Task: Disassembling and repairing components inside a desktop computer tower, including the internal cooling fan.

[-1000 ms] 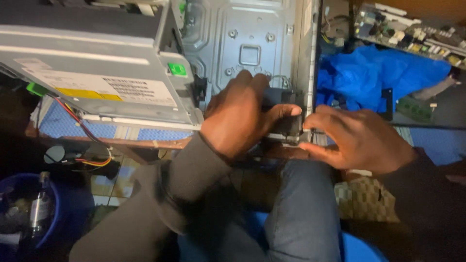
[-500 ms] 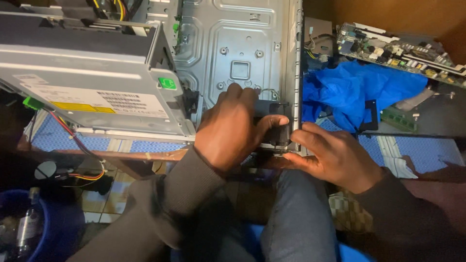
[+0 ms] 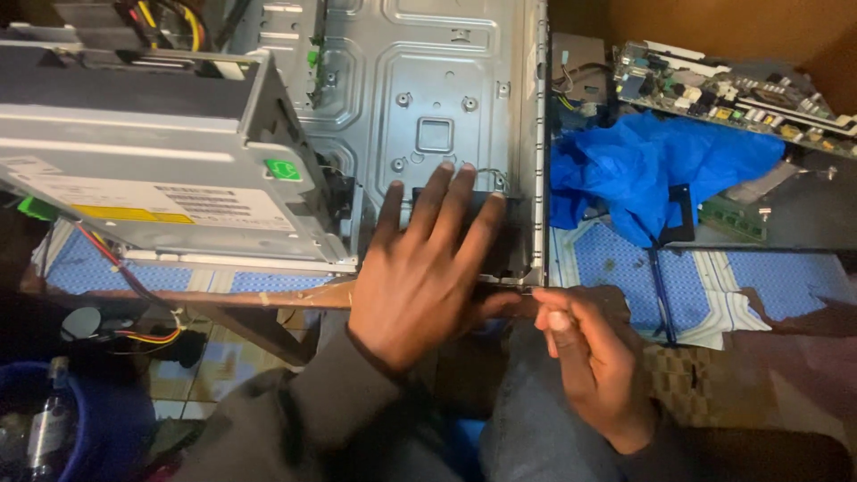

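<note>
The case [image 3: 428,98] is an open computer chassis of bare grey sheet metal, lying flat near the worktop's [image 3: 268,295] front edge; its inner panel is stamped with raised ribs, a square cut-out and small round screw holes, and its right wall stands as a thin upright edge; at its near right corner sits a dark, flat, box-like part [image 3: 500,228], matt and black against the shiny steel; the left hand [image 3: 424,277] lies palm down on that part, fingers spread and straight, pressing flat rather than gripping; the right hand [image 3: 589,353] is just beside the case's near right corner, fingers curled together with the thumb against them, pinched on something too small to make out; to the left a grey metal drive cage [image 3: 152,161] tilts up from the case, smooth-sided, with a small green plastic tab and a pale label with a yellow stripe; red, yellow and black wires [image 3: 134,335] hang below the worktop edge; a blue-patterned cloth [image 3: 625,259] covers the worktop; on it to the right lies a crumpled blue plastic bag [image 3: 661,170], glossy and creased; beyond it a green circuit board [image 3: 741,89] crowded with small parts; a blue bucket [image 3: 98,428] sits low at the left.
</note>
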